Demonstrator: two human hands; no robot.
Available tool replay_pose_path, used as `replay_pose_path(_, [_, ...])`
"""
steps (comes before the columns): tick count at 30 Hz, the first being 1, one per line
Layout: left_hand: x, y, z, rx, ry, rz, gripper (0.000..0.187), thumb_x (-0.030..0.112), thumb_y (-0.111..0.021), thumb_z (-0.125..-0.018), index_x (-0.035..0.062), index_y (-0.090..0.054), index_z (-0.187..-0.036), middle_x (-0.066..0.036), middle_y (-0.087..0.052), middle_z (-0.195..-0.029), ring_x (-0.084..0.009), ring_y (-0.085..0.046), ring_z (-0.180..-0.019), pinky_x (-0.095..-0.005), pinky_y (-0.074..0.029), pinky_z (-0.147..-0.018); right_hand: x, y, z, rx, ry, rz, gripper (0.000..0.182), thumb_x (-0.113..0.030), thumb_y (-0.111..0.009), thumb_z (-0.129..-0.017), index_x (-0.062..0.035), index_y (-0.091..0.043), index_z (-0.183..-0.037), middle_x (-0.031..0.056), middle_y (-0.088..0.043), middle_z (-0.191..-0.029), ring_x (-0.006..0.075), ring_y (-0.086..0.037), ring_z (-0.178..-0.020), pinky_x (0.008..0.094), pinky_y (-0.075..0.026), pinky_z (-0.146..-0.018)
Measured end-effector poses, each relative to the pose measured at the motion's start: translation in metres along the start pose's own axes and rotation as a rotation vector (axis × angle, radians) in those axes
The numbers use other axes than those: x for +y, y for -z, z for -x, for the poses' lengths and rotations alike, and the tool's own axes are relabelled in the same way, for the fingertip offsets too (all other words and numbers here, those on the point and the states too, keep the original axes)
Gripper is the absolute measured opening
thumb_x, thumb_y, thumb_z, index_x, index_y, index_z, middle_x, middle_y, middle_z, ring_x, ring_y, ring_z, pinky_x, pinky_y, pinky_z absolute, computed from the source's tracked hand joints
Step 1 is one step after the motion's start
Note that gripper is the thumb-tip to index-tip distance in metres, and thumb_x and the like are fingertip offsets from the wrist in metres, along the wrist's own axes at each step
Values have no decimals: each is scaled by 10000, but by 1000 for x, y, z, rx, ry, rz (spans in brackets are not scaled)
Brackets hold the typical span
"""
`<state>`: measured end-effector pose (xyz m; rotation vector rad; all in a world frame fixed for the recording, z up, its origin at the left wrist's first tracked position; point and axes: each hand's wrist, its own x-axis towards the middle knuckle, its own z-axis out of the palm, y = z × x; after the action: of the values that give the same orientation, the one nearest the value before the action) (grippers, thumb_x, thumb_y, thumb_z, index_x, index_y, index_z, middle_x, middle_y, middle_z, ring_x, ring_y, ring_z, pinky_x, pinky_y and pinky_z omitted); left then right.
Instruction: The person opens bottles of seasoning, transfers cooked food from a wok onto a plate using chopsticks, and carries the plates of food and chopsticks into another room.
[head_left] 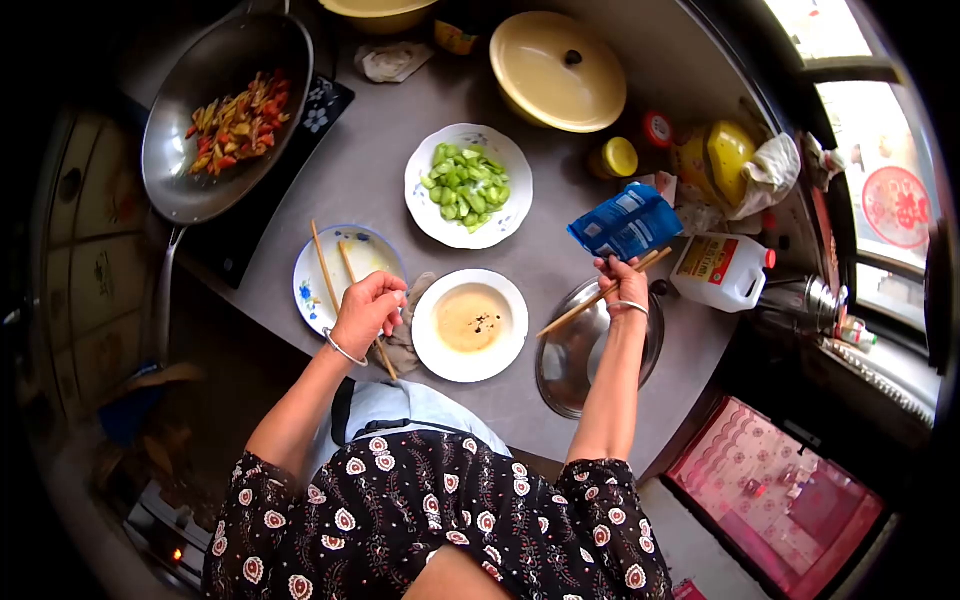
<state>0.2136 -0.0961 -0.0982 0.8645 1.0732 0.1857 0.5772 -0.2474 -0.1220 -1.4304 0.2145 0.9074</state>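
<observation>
My right hand (622, 282) is closed on the lower edge of a blue packet (628, 222) near a pair of chopsticks (600, 294). Beneath that hand lies a metal lid (560, 365). My left hand (372, 305) has its fingers drawn together over a blue-rimmed plate (312, 262) with chopsticks across it; whatever the fingertips may pinch is too small to make out. Between the hands sits a white plate (422, 350) of pale liquid with dark specks. Behind it stands a scalloped dish (420, 215) of sliced green vegetable.
A wok (200, 80) with cooked red and yellow pieces stands at the upper left. Along the back are a lidded yellow pot (535, 60), a yellow-capped jar (618, 158) and a white jug (722, 272). A grey cloth (402, 350) lies beside the white plate.
</observation>
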Motion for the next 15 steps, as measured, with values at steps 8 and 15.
replay_pose_path(8, [7,-12,-3,-4,-16,-21,182,93,-529,-816,-21,-542,-957,-45,-569,-765,-75,-524,-561,-185,-420,-423,15,27,-46,226,-112,110,212,-45,-533,-842,-94,-418,-1014,102,-560,-828,240,-634,-617,247,-419,-364])
replay_pose_path(15, [11,3,6,68,-38,-5,164,95,-520,-833,-6,-543,-959,-48,-568,-784,-78,-531,-582,-187,-426,-456,1,18,-3,337,201,353,401,-358,-507,-899,30,-542,-997,112,-579,-834,112,-509,-509,197,-343,-340])
